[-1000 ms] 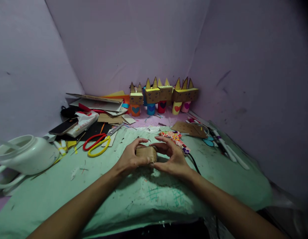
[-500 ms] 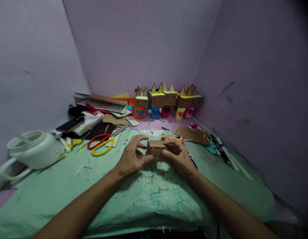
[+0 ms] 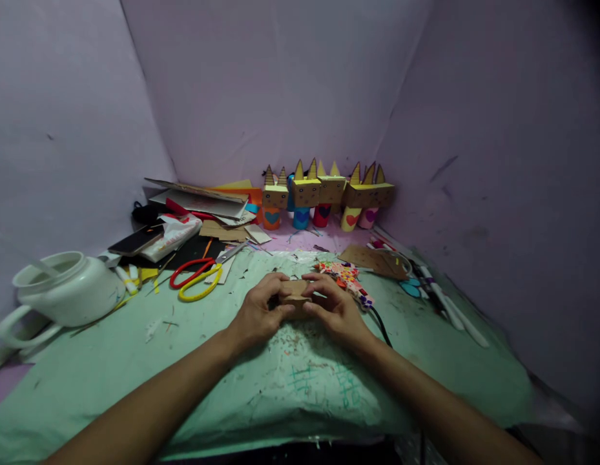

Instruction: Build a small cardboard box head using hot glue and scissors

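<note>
A small brown cardboard box [image 3: 296,299] is between my two hands, low over the middle of the green-covered table [image 3: 203,361]. My left hand [image 3: 265,309] grips its left side, thumb at the front and fingers behind. On the other side, my right hand [image 3: 334,311] pinches the box in the same way. The fingers hide both ends of it. Just behind my right hand lies a floral-patterned tool with a black cord [image 3: 345,276], probably a glue gun. Red and yellow scissors [image 3: 197,279] rest to the left of my left hand.
Several cardboard figures with horns [image 3: 307,194] stand along the back wall. A white pot [image 3: 70,290] sits at the left. Cardboard sheets [image 3: 203,197] and a phone [image 3: 136,240] are piled at back left. Pens [image 3: 445,300] and a cardboard piece [image 3: 374,261] lie at right.
The box has tipped so more of its top shows, and it has shifted slightly left and down. My left hand has closed onto it; my right hand moved left, uncovering the floral tool.
</note>
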### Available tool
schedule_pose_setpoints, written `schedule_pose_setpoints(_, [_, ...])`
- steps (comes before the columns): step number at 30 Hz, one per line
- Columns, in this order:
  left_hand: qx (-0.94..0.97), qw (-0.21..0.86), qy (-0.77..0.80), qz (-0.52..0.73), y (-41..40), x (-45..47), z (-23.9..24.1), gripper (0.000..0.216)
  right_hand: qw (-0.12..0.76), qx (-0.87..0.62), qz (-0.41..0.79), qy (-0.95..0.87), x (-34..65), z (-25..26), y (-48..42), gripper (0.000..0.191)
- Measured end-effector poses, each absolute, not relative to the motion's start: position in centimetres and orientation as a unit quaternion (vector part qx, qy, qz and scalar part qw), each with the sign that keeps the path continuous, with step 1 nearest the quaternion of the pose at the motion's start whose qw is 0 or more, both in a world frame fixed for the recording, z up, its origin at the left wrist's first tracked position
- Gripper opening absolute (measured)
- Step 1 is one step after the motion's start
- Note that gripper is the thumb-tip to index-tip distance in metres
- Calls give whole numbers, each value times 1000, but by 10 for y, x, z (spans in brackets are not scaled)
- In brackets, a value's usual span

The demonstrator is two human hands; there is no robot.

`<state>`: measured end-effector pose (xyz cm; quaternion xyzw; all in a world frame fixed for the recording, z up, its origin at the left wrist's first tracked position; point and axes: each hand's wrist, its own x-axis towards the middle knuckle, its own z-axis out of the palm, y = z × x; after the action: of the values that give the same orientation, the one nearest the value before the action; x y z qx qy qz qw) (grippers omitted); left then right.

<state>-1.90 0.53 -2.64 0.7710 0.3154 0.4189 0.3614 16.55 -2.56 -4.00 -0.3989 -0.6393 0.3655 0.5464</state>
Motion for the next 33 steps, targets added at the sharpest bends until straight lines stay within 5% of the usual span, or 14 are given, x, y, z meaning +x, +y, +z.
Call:
schedule_pose_setpoints(17, [822,289,255,419,2,-22,-32,8,512,-367,112,-768,171,-45,-33,15])
schedule_pose_setpoints(26, [841,277,270,378,-1,-23,-25,6,492,-397,106,-767,168,-39,-34,16])
schedule_pose_setpoints(33, [810,321,336,357,-2,-23,-29,53,488,-394,106,-772,167,-37,-35,25])
